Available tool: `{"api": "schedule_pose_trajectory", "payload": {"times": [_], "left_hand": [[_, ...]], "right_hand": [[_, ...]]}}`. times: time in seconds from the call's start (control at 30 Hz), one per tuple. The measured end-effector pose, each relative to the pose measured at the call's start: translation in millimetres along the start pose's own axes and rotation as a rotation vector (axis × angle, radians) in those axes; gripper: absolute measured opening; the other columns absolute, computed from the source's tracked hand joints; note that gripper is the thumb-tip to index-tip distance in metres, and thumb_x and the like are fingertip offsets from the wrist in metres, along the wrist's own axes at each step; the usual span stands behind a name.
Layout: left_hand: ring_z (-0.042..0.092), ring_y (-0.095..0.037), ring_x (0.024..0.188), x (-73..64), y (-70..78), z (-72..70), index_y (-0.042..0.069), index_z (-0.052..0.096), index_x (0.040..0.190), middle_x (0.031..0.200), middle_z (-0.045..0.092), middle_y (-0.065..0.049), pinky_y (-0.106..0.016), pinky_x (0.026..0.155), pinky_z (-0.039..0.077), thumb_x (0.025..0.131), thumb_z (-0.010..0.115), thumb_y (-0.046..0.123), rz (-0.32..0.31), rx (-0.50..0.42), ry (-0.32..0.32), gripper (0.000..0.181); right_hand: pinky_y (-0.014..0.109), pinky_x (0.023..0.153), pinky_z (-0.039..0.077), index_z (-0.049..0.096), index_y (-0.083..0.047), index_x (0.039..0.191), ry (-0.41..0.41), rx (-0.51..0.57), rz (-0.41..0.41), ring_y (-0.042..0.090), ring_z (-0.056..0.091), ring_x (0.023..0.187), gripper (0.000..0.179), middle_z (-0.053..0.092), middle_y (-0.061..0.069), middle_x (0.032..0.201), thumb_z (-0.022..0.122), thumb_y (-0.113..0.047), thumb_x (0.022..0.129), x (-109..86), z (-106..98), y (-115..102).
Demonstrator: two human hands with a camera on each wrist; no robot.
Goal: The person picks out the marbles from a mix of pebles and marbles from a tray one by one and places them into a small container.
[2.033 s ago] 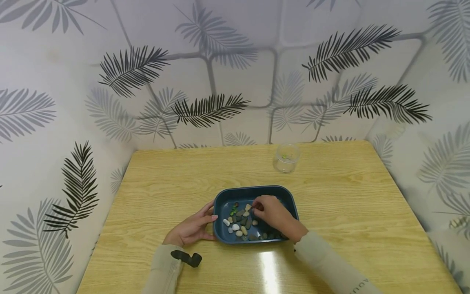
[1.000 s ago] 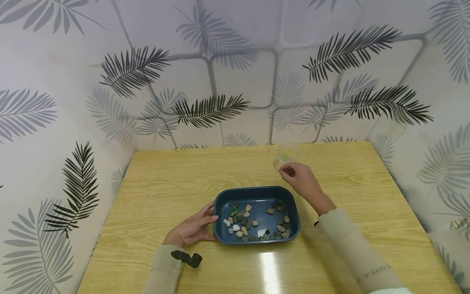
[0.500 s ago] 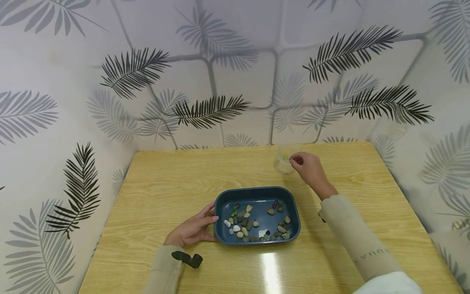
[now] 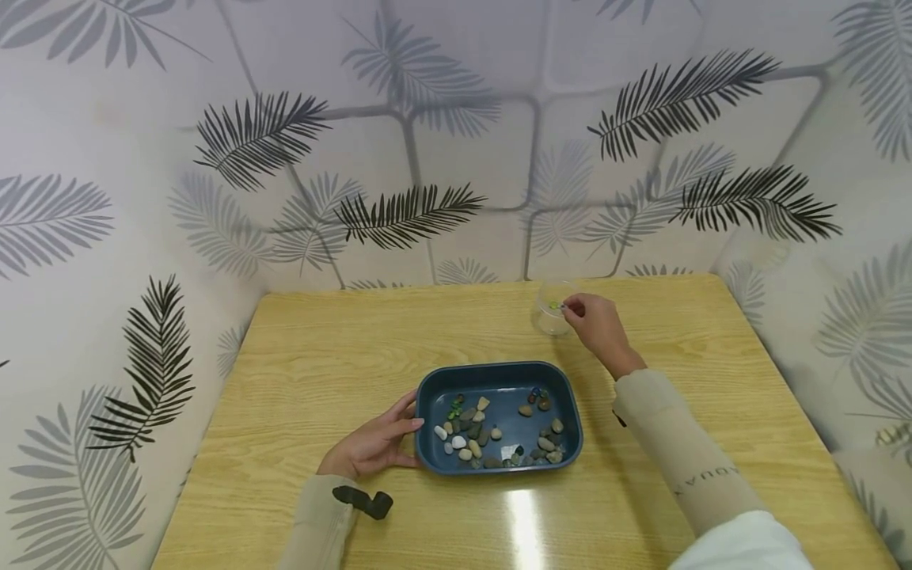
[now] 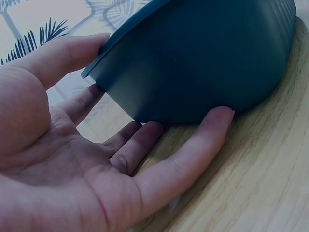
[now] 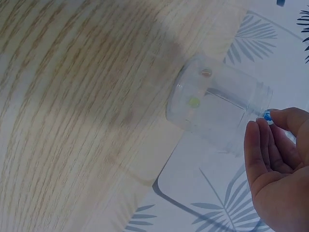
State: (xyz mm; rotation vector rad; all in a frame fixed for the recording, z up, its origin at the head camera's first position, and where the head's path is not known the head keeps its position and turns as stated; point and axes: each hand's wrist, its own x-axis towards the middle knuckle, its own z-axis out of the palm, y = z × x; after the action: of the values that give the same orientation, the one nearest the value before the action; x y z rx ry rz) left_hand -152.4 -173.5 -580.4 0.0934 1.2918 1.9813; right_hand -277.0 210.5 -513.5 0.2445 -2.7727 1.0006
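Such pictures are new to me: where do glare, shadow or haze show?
Head view: white glare on the table in front of the blue tray; left wrist: the tray's outer wall looks dim; right wrist: soft shadow crosses the table, the clear jar looks hazy.

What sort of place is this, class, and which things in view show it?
Probably an indoor corner with a work surface: a wood-grain table close to leaf-patterned walls, bearing a dark blue tray of pebbles.
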Motion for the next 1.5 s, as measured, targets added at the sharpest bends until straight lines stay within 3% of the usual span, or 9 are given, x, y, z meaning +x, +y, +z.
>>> {"api": "schedule_pose_trajectory", "payload": {"times": [1.5], "left_hand": [[0.026,-0.03,0.125,-0.3,0.8,0.9,0.035,0.02,0.139,0.145,0.01,-0.006,-0.061,0.076,0.039,0.092,0.047,0.014,-0.01,0.008,0.017,0.059]], "right_hand": [[0.037,0.069,0.048,0.063,-0.002,0.1,0.055,0.009,-0.021,0.021,0.058,0.08,0.026,0.063,0.009,0.09,0.056,-0.023,0.087,-6.7,-10.3,-3.9]]}}
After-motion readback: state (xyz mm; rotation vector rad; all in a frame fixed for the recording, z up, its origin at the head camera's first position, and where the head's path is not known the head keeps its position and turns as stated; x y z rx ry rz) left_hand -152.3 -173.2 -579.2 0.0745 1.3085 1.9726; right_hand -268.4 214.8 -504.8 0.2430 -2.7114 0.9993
